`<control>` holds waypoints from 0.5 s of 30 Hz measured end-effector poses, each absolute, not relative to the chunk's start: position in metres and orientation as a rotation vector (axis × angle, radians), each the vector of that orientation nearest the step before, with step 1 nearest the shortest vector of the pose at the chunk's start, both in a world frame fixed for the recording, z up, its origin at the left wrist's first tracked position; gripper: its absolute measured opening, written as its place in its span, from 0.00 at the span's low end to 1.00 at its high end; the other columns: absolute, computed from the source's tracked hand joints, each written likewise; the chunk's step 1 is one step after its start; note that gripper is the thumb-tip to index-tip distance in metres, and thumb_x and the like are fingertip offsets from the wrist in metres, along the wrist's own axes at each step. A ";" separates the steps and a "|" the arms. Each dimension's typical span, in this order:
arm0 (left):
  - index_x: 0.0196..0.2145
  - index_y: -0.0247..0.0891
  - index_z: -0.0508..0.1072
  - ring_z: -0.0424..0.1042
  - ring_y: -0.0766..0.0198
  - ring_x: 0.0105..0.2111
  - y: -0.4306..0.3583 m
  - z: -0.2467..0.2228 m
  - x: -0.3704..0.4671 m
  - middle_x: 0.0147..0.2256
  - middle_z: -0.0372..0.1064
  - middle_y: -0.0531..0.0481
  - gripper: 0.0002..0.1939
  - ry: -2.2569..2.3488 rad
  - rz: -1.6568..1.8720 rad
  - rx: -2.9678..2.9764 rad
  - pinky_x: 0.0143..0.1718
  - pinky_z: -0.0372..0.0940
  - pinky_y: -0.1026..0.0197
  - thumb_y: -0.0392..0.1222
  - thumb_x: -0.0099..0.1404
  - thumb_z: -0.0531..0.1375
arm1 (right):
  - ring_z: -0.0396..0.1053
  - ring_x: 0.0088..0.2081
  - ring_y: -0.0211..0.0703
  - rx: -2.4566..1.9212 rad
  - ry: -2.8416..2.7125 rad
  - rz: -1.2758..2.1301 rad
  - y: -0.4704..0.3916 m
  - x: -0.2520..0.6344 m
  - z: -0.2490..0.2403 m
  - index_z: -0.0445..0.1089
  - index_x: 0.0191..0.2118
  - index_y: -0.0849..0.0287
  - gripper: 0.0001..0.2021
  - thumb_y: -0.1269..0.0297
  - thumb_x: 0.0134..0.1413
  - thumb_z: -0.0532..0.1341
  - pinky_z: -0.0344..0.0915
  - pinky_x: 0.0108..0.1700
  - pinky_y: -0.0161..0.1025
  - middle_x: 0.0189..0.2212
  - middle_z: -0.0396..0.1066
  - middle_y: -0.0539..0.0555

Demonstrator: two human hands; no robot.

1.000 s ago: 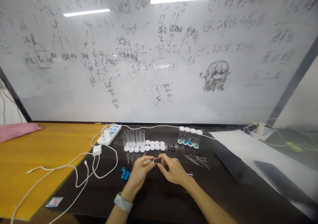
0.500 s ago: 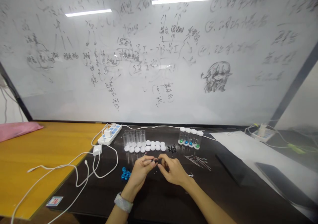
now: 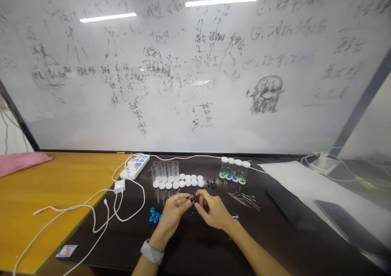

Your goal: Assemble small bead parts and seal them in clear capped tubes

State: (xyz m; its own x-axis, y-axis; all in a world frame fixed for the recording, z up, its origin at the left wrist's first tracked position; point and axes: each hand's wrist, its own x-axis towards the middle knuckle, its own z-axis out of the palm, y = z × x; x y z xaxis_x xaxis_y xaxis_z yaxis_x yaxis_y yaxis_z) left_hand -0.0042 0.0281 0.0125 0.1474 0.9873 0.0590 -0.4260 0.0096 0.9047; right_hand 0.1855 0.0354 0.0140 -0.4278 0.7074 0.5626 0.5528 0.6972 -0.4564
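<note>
Close to the middle of the table, my left hand (image 3: 173,210) pinches a small black pronged part (image 3: 191,199), with a thin pin reaching back over the fingers. My right hand (image 3: 214,211) is curled at the right end of this part, its thumb and index fingertips at the part's edge; their exact contact is too small to make out. Shiny blue pieces (image 3: 154,216) lie left of my left wrist. Beyond my hands sits a cluster of similar black parts (image 3: 211,183). Several thin headed pins (image 3: 244,201) are spread to the right.
Clear tubes (image 3: 165,172) stand at the back beside rows of white caps (image 3: 191,180). Capped tubes (image 3: 234,170) holding green and blue pieces stand right of these. White cables run from a power strip (image 3: 136,166) at left. A dark phone (image 3: 348,225) lies at right.
My right fingertips show a slightly different hold at the black part's right end. Both hands stay in nearly the same place, and the objects on the table have not moved.
</note>
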 end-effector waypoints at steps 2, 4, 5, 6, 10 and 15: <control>0.36 0.33 0.80 0.79 0.58 0.38 0.028 0.014 -0.004 0.37 0.81 0.41 0.19 0.771 1.297 0.960 0.44 0.69 0.61 0.40 0.46 0.76 | 0.70 0.27 0.40 -0.958 -2.156 0.231 0.035 0.185 0.014 0.65 0.47 0.55 0.08 0.61 0.66 0.54 0.59 0.31 0.34 0.26 0.71 0.48; 0.35 0.34 0.80 0.79 0.58 0.38 0.028 0.014 -0.003 0.36 0.81 0.41 0.19 0.777 1.304 0.955 0.44 0.69 0.60 0.41 0.45 0.77 | 0.71 0.28 0.41 -0.952 -2.166 0.220 0.036 0.185 0.014 0.66 0.44 0.55 0.07 0.62 0.68 0.52 0.60 0.32 0.35 0.27 0.72 0.49; 0.35 0.34 0.80 0.79 0.58 0.38 0.028 0.014 -0.003 0.36 0.81 0.42 0.19 0.780 1.304 0.960 0.44 0.69 0.60 0.41 0.45 0.77 | 0.71 0.28 0.41 -0.954 -2.164 0.227 0.036 0.185 0.014 0.65 0.45 0.55 0.08 0.62 0.69 0.51 0.60 0.32 0.35 0.28 0.72 0.49; 0.35 0.34 0.80 0.78 0.57 0.37 0.028 0.014 -0.003 0.36 0.81 0.42 0.19 0.783 1.305 0.966 0.44 0.69 0.60 0.41 0.45 0.77 | 0.71 0.28 0.41 -0.958 -2.158 0.234 0.036 0.185 0.014 0.65 0.46 0.55 0.07 0.62 0.68 0.52 0.59 0.32 0.35 0.28 0.72 0.49; 0.36 0.34 0.80 0.78 0.57 0.37 0.029 0.013 -0.004 0.36 0.81 0.42 0.19 0.786 1.305 0.978 0.43 0.70 0.60 0.41 0.46 0.77 | 0.70 0.27 0.41 -0.960 -2.168 0.225 0.036 0.185 0.013 0.64 0.46 0.55 0.07 0.61 0.67 0.54 0.59 0.32 0.35 0.27 0.71 0.48; 0.35 0.34 0.80 0.78 0.58 0.37 0.028 0.014 -0.004 0.36 0.81 0.41 0.19 0.781 1.292 0.963 0.44 0.69 0.60 0.41 0.46 0.77 | 0.70 0.27 0.40 -0.936 -2.165 0.262 0.035 0.185 0.014 0.64 0.46 0.55 0.07 0.62 0.67 0.53 0.58 0.31 0.34 0.27 0.71 0.48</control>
State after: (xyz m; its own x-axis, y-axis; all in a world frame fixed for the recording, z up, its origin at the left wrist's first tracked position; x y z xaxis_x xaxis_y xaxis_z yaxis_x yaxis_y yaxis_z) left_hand -0.0038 0.0280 0.0135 0.1342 0.9898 0.0475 -0.4187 0.0132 0.9080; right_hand 0.1848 0.0346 0.0143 -0.4518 0.6954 0.5589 0.5418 0.7115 -0.4474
